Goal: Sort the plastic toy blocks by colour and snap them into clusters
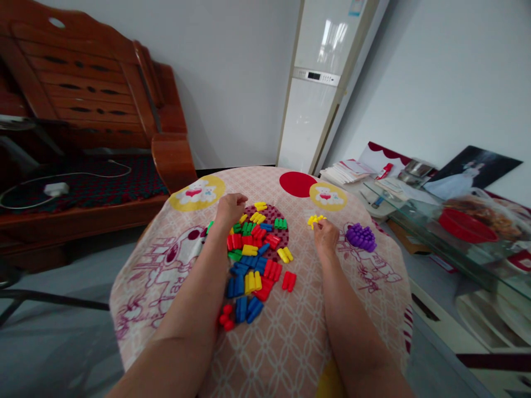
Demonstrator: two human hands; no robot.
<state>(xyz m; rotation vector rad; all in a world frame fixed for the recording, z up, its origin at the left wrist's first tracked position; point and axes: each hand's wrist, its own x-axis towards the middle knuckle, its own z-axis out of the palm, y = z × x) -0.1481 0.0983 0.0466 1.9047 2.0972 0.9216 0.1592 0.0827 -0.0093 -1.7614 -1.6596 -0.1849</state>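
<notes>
My left hand (231, 210) is at the far left side of a pile of colourful plastic toy blocks (249, 262). Its fingers are curled together, and whatever they may hold is hidden. To the right, my right hand (326, 234) pinches at a small cluster of yellow toy blocks (316, 220) just above the tablecloth. The fingers cover part of that cluster. Beside this hand, further right, lies a group of purple toy blocks (360, 237). Red, blue, green and yellow blocks are heaped loosely between my forearms. A small red knobbly piece (227, 318) lies at the heap's near end.
A patterned cloth (290, 342) covers the round table. At the right stands a glass-topped table (448, 226) bearing a red bowl (468, 225), papers and a photo. A wooden bench (83, 110) is at the left, and a tall white air conditioner (309, 116) stands behind.
</notes>
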